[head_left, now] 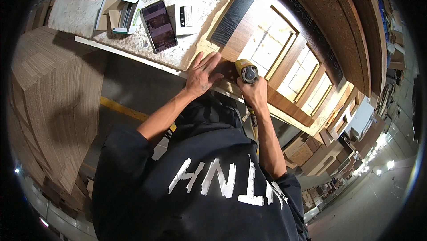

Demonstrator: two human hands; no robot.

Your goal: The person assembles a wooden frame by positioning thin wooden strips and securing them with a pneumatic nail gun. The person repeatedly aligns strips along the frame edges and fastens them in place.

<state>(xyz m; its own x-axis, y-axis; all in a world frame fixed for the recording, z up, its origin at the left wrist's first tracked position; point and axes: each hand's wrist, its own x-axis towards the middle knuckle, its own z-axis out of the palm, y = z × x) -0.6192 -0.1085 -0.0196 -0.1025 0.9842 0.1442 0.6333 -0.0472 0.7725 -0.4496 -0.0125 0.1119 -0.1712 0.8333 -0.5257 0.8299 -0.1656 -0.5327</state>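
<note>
My right hand [255,95] grips a yellow and black air-powered nail gun [246,68], its hose hanging down below. The gun's nose is hidden from above; it stands at the near left corner of a brown wood-grain frame [289,104] with several rectangular openings. Beside that corner, my left hand [200,80] lies with its fingers stretched out and thumb apart, by the edge of the workbench [133,53]. It appears to rest on the wood there, though the contact under the palm cannot be seen.
A phone [159,26] lies on the bench between a white box [186,16] and an opened carton [129,17]. Curved boards [349,32] stand stacked beyond the frame at the right. Left of the bench rises a tall stack of brown panels [55,94].
</note>
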